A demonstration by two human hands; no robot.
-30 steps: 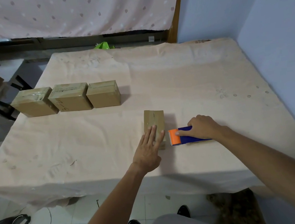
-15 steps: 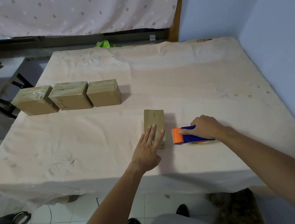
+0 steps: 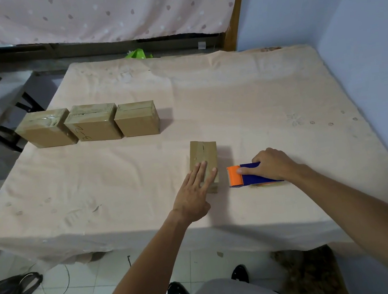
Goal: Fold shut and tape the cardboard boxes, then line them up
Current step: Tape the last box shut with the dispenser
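Item one: small box (image 3: 204, 160), standing alone near the front of the surface (image 3: 243, 97), long side running away from me, flaps folded down, with a dark slit showing along the top seam at the far end. I cannot tell whether any tape lies over that seam. Item two: left hand (image 3: 191, 195), fingers straight and spread, lying flat on the near end of the box top and pinning the flaps. Item three: tape dispenser (image 3: 252, 176), blue body with an orange front, resting on the surface just beside the box on its right, orange end towards the box and not touching it. Item four: right hand (image 3: 272, 164), fingers curled over the dispenser body, gripping it. Item five: row of three boxes (image 3: 93, 123), shut and set side by side at the far left, well apart from the work. I judge the step in hand to be taping this fourth box. To do it well, I would hold the left palm down so the flaps meet flush, lift the dispenser, start the tape over one end of the box, and draw it straight along the seam with even pressure. The left fingers should slide clear ahead of the tape, and the strip should end down the opposite face.
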